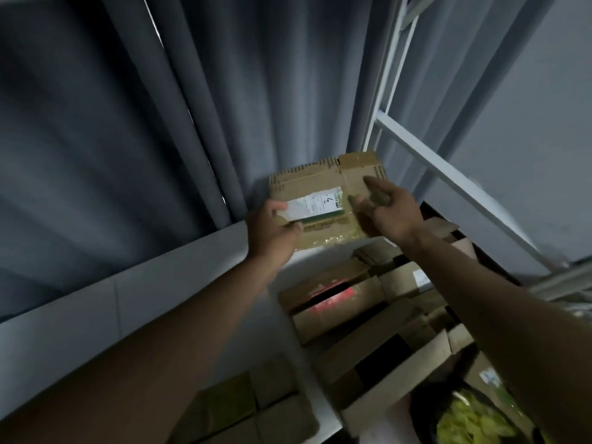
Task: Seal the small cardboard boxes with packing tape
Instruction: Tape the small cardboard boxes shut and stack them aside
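Observation:
A small brown cardboard box (323,184) with a white shipping label is held up in front of the grey curtain. My left hand (274,230) grips its left edge, thumb over the label's end. My right hand (389,208) is at the box's right side with its fingers partly curled against the cardboard. Shiny tape shows along the box's lower edge. No tape roll is in view.
Below lie several open cardboard boxes (339,302). A white metal shelf frame (448,174) stands at the right. Flat brown parcels (253,408) lie at the bottom. A dark bin with yellow-green contents (471,421) is at the lower right. A pale ledge (128,296) runs left.

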